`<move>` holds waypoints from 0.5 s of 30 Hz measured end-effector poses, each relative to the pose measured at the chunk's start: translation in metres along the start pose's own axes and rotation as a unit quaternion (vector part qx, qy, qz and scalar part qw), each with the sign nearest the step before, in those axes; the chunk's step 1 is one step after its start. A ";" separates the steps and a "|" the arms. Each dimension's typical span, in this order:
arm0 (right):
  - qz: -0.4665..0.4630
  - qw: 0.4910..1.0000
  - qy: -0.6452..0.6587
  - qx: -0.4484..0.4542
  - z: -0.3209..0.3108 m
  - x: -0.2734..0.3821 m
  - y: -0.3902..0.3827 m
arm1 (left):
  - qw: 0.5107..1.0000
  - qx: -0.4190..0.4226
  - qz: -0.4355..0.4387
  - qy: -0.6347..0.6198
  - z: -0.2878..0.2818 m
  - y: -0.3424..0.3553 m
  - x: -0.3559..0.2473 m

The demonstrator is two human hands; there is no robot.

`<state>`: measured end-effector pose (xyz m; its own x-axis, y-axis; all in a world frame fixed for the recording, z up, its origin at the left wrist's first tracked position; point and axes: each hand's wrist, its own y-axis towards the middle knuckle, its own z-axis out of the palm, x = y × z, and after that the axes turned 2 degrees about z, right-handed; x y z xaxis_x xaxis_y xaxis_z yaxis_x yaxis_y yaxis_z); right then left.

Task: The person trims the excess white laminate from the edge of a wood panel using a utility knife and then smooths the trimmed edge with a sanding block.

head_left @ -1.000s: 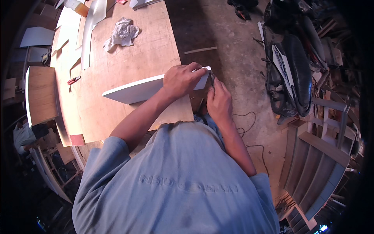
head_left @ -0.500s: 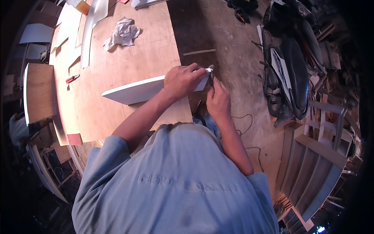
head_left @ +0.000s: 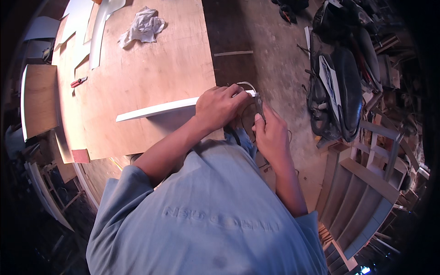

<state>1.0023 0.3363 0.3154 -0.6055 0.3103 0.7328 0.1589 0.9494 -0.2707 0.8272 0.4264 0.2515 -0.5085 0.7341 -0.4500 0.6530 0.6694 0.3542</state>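
A white board (head_left: 158,111) stands tilted on the plywood-topped table, its narrow edge upward and its right end past the table's side. My left hand (head_left: 217,106) is closed over that edge near the right end, fingers wrapped around it. In my right hand (head_left: 273,130) is a dark slim hand tool (head_left: 260,106), held upright against the board's end; its exact kind is not plain to see. From the same end a thin white strip (head_left: 247,84) curls up. The board's lower side is partly hidden behind my left forearm.
On the table (head_left: 174,59) lie a crumpled white cloth (head_left: 143,26), a red utility knife (head_left: 79,82), white sheet pieces (head_left: 100,34) and a dark red block (head_left: 81,156). A motorcycle (head_left: 341,87) stands to the right, with a slatted wooden frame (head_left: 362,201) nearer me.
My right hand has moved right and a little towards me with the tool. The board shows less of its face, and the white strip now arches out from its end.
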 end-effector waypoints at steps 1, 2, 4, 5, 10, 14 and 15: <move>0.014 1.000 -0.006 0.020 -0.005 0.003 -0.003 | 1.000 0.003 -0.012 -0.001 0.000 -0.003 -0.005; 0.016 0.999 -0.007 0.028 -0.008 0.003 -0.006 | 1.000 0.007 -0.024 -0.003 0.001 -0.006 -0.010; 0.024 0.999 -0.010 0.044 -0.011 0.003 -0.011 | 0.999 0.009 -0.038 -0.006 0.003 -0.010 -0.016; 0.031 0.998 -0.012 0.052 -0.013 0.004 -0.013 | 0.999 0.006 -0.041 -0.008 0.004 -0.012 -0.018; 0.074 0.994 -0.032 0.072 -0.016 0.011 -0.018 | 0.999 0.011 -0.044 -0.018 0.007 -0.017 -0.026; 0.107 0.989 -0.049 0.087 -0.015 0.014 -0.015 | 0.998 0.029 -0.046 -0.011 0.002 -0.015 -0.027; 0.117 0.987 -0.051 0.095 -0.014 0.016 -0.013 | 0.998 0.031 -0.050 -0.009 0.001 -0.014 -0.027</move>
<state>1.0016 0.3298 0.3393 -0.6466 0.5043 0.5723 0.1608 0.8236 -0.5440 0.8320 0.3973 0.2578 -0.5629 0.6613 -0.4957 0.6332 0.7306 0.2557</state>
